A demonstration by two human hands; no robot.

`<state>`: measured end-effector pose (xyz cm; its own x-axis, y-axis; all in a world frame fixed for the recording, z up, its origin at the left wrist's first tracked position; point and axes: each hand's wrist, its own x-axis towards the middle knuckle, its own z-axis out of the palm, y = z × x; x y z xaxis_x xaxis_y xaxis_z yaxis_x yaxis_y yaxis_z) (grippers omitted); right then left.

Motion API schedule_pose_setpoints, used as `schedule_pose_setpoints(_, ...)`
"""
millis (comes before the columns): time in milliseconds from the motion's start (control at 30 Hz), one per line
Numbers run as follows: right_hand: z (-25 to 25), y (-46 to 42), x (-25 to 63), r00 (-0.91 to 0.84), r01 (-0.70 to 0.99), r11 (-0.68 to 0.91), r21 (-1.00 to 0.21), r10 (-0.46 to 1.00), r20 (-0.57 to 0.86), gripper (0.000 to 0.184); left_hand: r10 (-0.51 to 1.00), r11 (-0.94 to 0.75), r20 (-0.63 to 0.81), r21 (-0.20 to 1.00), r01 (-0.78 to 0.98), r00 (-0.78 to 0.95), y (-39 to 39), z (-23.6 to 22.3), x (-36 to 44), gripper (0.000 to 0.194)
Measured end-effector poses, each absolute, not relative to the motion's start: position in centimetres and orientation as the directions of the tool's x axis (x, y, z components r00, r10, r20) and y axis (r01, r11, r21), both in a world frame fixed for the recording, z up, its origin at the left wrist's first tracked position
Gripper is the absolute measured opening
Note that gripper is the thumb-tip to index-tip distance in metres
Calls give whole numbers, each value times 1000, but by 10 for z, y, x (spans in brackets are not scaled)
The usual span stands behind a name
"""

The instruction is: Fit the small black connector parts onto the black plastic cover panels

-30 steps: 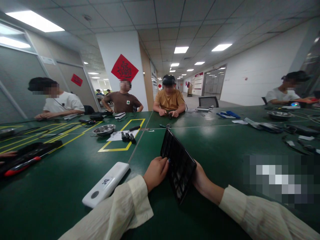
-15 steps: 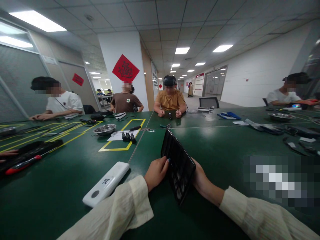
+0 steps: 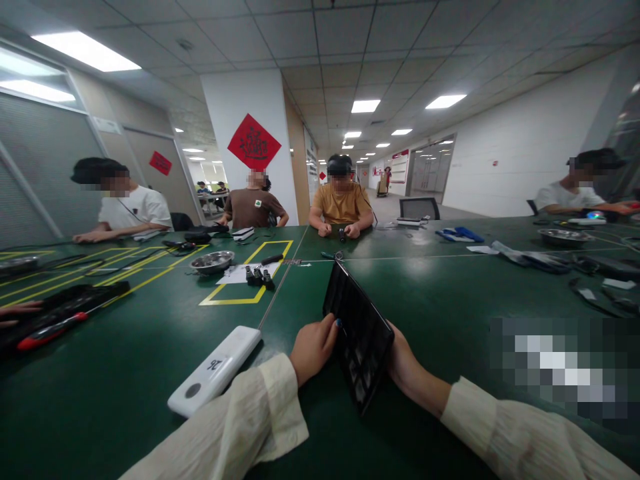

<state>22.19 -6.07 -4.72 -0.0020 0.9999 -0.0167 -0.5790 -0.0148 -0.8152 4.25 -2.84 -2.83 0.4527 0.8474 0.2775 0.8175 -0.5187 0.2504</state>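
I hold a thin black tablet-like panel point(image 3: 361, 347) upright and tilted above the table, its dark face turned left with a faint grid pattern on it. My left hand point(image 3: 314, 347) is closed at its left edge, with the thumb on the face and a small blue spot at the thumb tip. From the far side my right hand point(image 3: 404, 360) grips the right edge, and its fingers are mostly hidden behind the panel. Next to my left sleeve lies a white device point(image 3: 215, 372) marked 26, with a grey round spot.
The green table point(image 3: 435, 307) carries a metal bowl point(image 3: 213, 262), small black parts point(image 3: 260, 277) on white paper, and a red-handled tool point(image 3: 53, 331) by another person's hand. A second bowl point(image 3: 565, 237), cables and blue cloth point(image 3: 460, 235) lie at right. Several people sit around.
My hands and the panel hold nearly the same pose. The view has shifted slightly. Across the table, the person in the orange-brown shirt has drawn their hands apart from a small dark object.
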Motion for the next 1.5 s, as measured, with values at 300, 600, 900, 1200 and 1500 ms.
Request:
schedule_pose_setpoints(300,-52,-57,222,0,-583,6,-812,1000,7,33,838,-536,306,297,790,453,-33,-25,42,20)
schedule_pose_setpoints(600,-43,-63,221,-4,-576,-13,-817,1000,-14,35,827,-554,318,327,765,463,-33,-24,41,13)
schedule_pose_setpoints(900,-46,-62,222,-9,-579,-19,-815,1000,-16,33,825,-557,307,293,777,475,-33,-23,40,15)
schedule_pose_setpoints(1200,-49,-59,221,21,-576,21,-817,1000,11,33,839,-525,287,205,826,462,-28,-25,40,31)
schedule_pose_setpoints(1500,-41,-65,221,4,-558,-6,-830,1000,-10,36,807,-568,285,139,811,517,-33,-21,39,36)
